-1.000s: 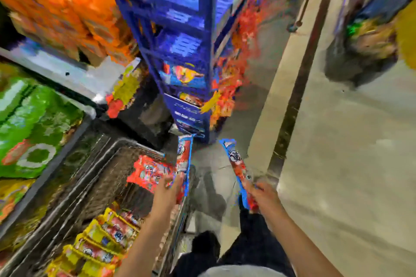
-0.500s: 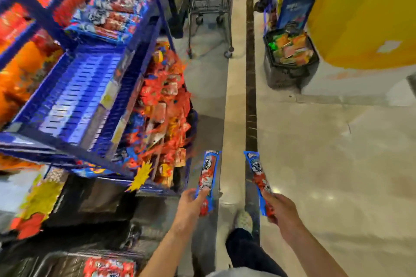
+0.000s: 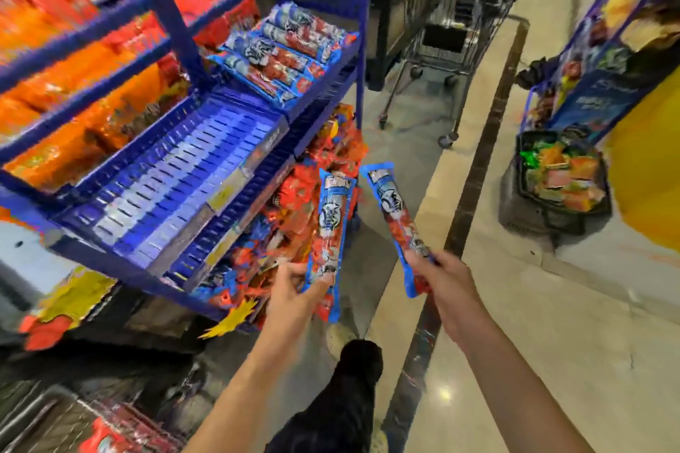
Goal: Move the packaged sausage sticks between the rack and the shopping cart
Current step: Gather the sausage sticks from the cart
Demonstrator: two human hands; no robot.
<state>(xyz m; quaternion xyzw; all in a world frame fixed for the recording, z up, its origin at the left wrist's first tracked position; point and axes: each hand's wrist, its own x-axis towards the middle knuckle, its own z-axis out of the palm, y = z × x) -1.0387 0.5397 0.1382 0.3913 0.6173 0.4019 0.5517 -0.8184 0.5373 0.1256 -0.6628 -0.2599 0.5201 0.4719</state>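
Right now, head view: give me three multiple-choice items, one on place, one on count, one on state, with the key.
1. Where do the stacked sausage packs lie?
A. on an upper shelf of the blue rack, at its far end
B. on the floor
C. in a black basket

2. How many sausage packs are held in the hands?
A. one
B. two
C. four

3. What is the left hand doing?
A. hanging open
B. pressing flat on a shelf
C. gripping a pack

Key:
1 A: the stack sits high on the rack, beyond the hands.
2 B: the left hand holds the left pack, and the right hand holds the right pack.
3 C: its fingers curl round the lower end of the left pack.
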